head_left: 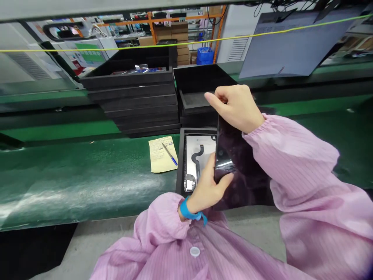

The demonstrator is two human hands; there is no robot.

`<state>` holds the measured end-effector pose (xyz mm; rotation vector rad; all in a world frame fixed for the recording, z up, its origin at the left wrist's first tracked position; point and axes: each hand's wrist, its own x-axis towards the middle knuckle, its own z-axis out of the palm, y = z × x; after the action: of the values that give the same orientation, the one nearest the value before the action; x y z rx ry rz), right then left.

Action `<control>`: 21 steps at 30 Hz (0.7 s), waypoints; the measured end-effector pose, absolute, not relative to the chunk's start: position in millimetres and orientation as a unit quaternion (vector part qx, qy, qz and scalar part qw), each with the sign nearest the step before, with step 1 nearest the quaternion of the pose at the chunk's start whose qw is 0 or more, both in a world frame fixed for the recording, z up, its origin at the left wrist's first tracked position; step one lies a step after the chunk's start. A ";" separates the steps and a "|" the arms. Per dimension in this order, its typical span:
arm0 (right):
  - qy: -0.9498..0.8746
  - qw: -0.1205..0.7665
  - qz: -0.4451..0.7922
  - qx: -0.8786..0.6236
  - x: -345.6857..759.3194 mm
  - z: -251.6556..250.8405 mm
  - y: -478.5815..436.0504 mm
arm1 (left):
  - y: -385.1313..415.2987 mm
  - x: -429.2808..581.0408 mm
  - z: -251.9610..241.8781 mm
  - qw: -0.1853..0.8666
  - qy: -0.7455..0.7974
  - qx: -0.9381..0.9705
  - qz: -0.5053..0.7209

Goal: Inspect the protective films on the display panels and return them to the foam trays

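A dark, glossy display panel (225,149) stands tilted in front of me, its face showing reflections. My left hand (208,186), with a blue band on the wrist, grips its lower left part, thumb on the glossy face. At the panel's upper edge is my right hand (237,107), fingers curled and thumb pointing left; what its fingers hold, if anything, is hidden. Just left of the panel, partly behind my left hand, a black foam tray (181,155) holds another display panel (190,146), silvery back up, with a black flex cable (198,159) on it.
A yellow note sheet (159,165) with a blue pen (169,153) lies on the green bench mat (87,171). Behind rise stacked black trays (140,101) and an open black tray (198,99). A yellow cord (180,44) runs across above; a white sheet (279,50) hangs at right.
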<state>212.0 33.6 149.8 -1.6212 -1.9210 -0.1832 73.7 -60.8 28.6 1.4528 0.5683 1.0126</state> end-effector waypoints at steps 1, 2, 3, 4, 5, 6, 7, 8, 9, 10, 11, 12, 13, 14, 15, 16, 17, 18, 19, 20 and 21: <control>-0.731 0.312 -0.058 -0.604 212.5 148.9 33.9 | -62.1 66.9 29.9 0.588 0.272 0.604 0.464; -0.731 0.305 -0.056 -0.608 217.0 146.7 34.1 | -62.8 58.4 31.2 0.586 0.291 0.584 0.480; -0.727 0.288 -0.061 -0.620 223.9 143.5 34.1 | -63.0 49.0 32.7 0.589 0.301 0.567 0.491; -0.723 0.266 -0.070 -0.634 231.7 139.2 34.0 | -63.0 39.7 34.8 0.590 0.309 0.554 0.500; -0.720 0.248 -0.080 -0.643 238.8 134.1 33.6 | -62.9 31.6 37.4 0.587 0.316 0.546 0.508; -0.718 0.241 -0.090 -0.647 244.1 128.4 32.8 | -63.0 25.2 40.2 0.582 0.323 0.541 0.514; -0.718 0.245 -0.100 -0.644 246.7 122.3 31.5 | -63.2 20.8 43.0 0.578 0.328 0.537 0.520; -0.716 0.259 -0.114 -0.638 246.8 116.3 29.3 | -63.5 18.4 45.6 0.577 0.330 0.533 0.523; -0.709 0.276 -0.135 -0.635 244.8 110.5 26.2 | -63.9 17.5 47.7 0.578 0.330 0.529 0.526; -0.700 0.292 -0.158 -0.632 241.4 105.2 22.3 | -64.5 17.6 49.3 0.581 0.330 0.523 0.529; -0.694 0.313 -0.178 -0.623 237.5 100.5 17.4 | -65.1 18.0 50.5 0.583 0.331 0.516 0.533; -0.694 0.342 -0.192 -0.604 233.7 96.7 11.7 | -65.9 18.1 51.5 0.585 0.335 0.507 0.537; -0.701 0.373 -0.193 -0.576 230.7 93.6 5.3 | -66.7 17.4 52.6 0.589 0.338 0.496 0.540; -0.716 0.408 -0.167 -0.541 228.8 91.2 -1.5 | -67.6 15.8 53.9 0.598 0.337 0.485 0.542; -0.730 0.447 -0.116 -0.504 227.9 89.5 -8.6 | -68.6 13.3 55.6 0.610 0.335 0.473 0.540; -0.736 0.485 -0.045 -0.470 227.8 88.3 -15.7 | -69.7 10.0 57.8 0.624 0.332 0.463 0.536; -0.731 0.521 0.034 -0.440 228.5 87.6 -22.3 | -70.9 6.3 60.4 0.636 0.326 0.457 0.530; -0.717 0.547 0.108 -0.420 229.6 87.1 -28.2 | -72.0 2.4 63.3 0.645 0.319 0.455 0.525; -0.697 0.568 0.165 -0.405 230.9 86.9 -33.2 | -73.0 -1.3 66.4 0.650 0.312 0.458 0.520; -0.678 0.586 0.199 -0.396 232.2 86.7 -36.9 | -73.8 -4.6 69.4 0.652 0.308 0.461 0.517; -0.668 0.597 0.213 -0.390 233.6 86.4 -39.5 | -74.4 -7.4 72.2 0.655 0.304 0.463 0.514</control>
<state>233.6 -39.5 86.4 -0.9047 -1.5496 0.4946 -7.4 -74.4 72.2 1.0495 0.6897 1.1664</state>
